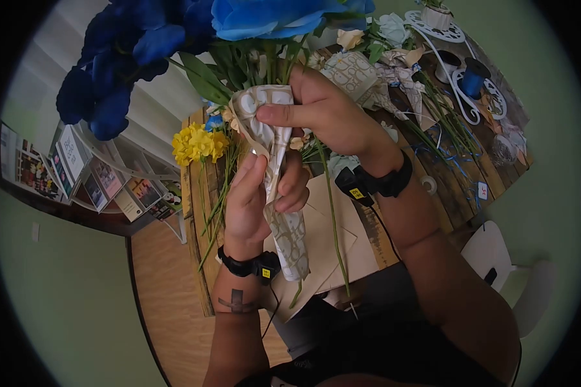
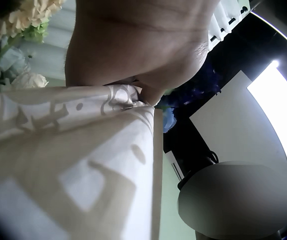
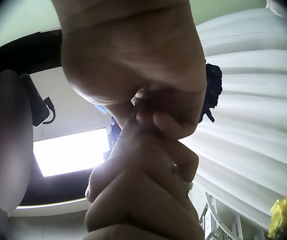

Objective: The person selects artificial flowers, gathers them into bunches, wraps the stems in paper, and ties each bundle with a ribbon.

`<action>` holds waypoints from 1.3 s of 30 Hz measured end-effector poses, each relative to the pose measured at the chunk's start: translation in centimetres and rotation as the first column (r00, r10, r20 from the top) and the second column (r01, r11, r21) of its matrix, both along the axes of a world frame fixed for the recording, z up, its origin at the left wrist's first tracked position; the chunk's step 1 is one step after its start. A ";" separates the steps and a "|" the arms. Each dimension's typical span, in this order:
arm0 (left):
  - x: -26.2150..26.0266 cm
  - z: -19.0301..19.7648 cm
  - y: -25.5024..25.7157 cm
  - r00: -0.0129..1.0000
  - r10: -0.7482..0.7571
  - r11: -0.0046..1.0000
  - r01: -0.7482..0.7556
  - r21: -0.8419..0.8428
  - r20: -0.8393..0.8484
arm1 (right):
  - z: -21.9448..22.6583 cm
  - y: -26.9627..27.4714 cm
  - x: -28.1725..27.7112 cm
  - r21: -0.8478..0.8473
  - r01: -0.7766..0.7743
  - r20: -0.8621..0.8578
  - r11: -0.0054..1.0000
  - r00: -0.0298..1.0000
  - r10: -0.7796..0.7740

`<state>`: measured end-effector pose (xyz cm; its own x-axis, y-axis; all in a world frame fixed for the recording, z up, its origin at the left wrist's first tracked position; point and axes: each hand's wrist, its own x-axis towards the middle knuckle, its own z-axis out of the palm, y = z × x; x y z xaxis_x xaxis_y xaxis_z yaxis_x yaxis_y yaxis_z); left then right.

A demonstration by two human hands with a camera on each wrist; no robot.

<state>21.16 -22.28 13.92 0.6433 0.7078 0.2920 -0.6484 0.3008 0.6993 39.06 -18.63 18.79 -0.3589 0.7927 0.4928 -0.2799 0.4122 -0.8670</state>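
Note:
A bouquet with a bright blue flower (image 1: pixel 284 20) and dark blue blooms (image 1: pixel 126 61) is held up in the head view, its green stems wrapped in white-and-beige patterned paper (image 1: pixel 289 242). Around the middle of the wrap, my left hand (image 1: pixel 242 197) grips it, thumb along the paper's folded edge. My right hand (image 1: pixel 345 119) holds the top of the wrap just under the blooms, thumb pressing on its front. In the left wrist view the patterned paper (image 2: pixel 68 155) spreads below the palm. Both hands sit close together in the right wrist view, where they hide the wrap.
On the wooden table (image 1: pixel 455 177) lie yellow flowers (image 1: pixel 200 143), sheets of brown paper (image 1: pixel 332 248), a tape roll (image 1: pixel 428 185) and bundled stems (image 1: pixel 448 122). A blue ribbon spool (image 1: pixel 474 77) stands at the back right. A magazine rack (image 1: pixel 103 174) is at left, a white chair (image 1: pixel 487 251) at right.

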 end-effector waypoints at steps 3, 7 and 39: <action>0.2 -0.3 0.2 0.999 0.021 1.000 -0.022 0.019 0.033 | -0.4 0.5 -0.6 0.006 0.044 0.042 0.999 0.998 -0.044; 0.2 -0.2 0.3 0.998 0.059 0.995 -0.058 0.081 -0.013 | -1.1 1.3 -1.4 0.142 0.054 -0.046 0.988 0.998 -0.048; -1.2 0.0 0.9 0.970 0.164 0.976 -0.133 0.172 -0.181 | -1.3 1.1 -1.7 0.128 0.227 0.181 0.965 0.952 -0.248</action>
<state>19.99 -21.38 13.97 0.5897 0.7544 0.2882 -0.5256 0.0876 0.8462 37.41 -17.55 17.46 -0.2635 0.8144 0.5170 0.0062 0.5373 -0.8434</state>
